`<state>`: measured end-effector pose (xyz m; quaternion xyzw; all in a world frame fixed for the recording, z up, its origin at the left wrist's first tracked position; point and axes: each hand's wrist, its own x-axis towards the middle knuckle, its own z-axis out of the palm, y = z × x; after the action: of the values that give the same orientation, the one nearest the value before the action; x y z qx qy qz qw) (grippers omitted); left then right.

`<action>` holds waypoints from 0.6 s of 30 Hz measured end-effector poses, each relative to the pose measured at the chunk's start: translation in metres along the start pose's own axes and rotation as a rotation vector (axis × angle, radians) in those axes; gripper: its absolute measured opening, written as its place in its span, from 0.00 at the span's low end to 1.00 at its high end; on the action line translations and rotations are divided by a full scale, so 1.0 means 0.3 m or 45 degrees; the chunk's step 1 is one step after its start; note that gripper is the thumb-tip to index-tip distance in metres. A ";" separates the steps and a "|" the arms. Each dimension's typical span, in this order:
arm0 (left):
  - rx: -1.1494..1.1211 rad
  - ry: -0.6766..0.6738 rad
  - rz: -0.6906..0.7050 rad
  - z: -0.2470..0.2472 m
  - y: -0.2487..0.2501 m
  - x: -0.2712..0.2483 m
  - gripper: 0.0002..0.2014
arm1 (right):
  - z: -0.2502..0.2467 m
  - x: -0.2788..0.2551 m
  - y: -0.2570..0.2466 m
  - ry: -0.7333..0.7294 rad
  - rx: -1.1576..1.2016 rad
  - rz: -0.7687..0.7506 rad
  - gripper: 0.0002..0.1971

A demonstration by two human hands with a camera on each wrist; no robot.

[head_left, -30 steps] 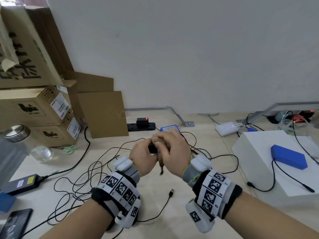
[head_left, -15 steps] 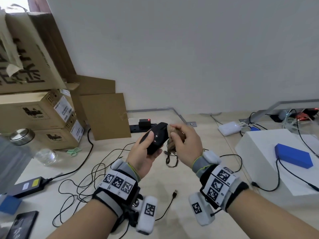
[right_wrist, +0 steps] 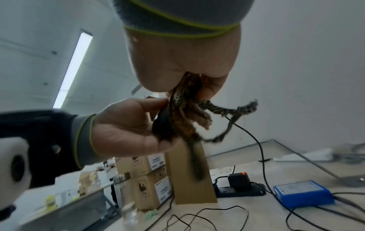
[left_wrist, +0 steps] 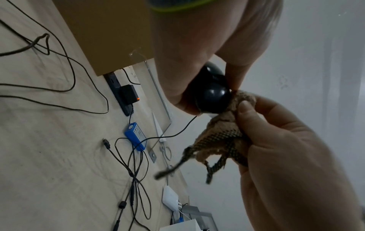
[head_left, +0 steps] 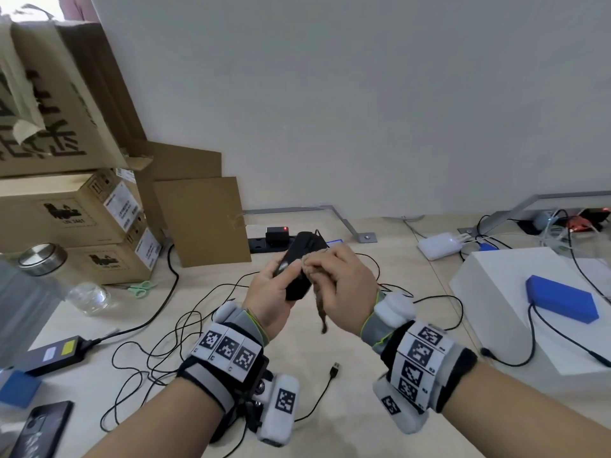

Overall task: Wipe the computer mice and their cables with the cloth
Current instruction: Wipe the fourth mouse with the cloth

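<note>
My left hand (head_left: pixel 274 289) grips a black computer mouse (head_left: pixel 302 259) lifted above the desk, thumb lying along its top. My right hand (head_left: pixel 340 285) pinches a bunched brown cloth (head_left: pixel 317 302) and presses it against the mouse's right side. In the left wrist view the glossy mouse (left_wrist: pixel 213 93) meets the cloth (left_wrist: pixel 223 137) between thumb and fingers. The right wrist view has the cloth (right_wrist: pixel 185 109) hanging from my right fist beside the left hand (right_wrist: pixel 126 129). The mouse cable (right_wrist: pixel 256 140) trails down to the desk. A loose USB plug (head_left: pixel 335 370) lies on the desk below.
Tangled black cables (head_left: pixel 158 342) cover the desk. Cardboard boxes (head_left: pixel 76 213) stack at the left with a glass jar (head_left: pixel 66 276). A power strip (head_left: pixel 264 244), small blue box (right_wrist: pixel 302 195), white box (head_left: pixel 515 292) with a blue block (head_left: pixel 562 302), power adapter (head_left: pixel 53 353) and phone (head_left: pixel 36 431) lie around.
Both hands rose from a huddle low over the desk. The left hand turned the mouse up into view, and the right hand brought the cloth against its side.
</note>
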<state>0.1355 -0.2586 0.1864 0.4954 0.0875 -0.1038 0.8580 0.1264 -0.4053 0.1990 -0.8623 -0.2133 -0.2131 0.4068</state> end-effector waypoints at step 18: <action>0.121 -0.017 0.187 0.084 0.042 -0.007 0.21 | -0.078 0.083 -0.033 0.175 0.554 0.593 0.09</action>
<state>0.1379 -0.2740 0.2098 0.5399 0.0401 -0.0480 0.8394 0.1368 -0.4133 0.2320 -0.7644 -0.0230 -0.1215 0.6328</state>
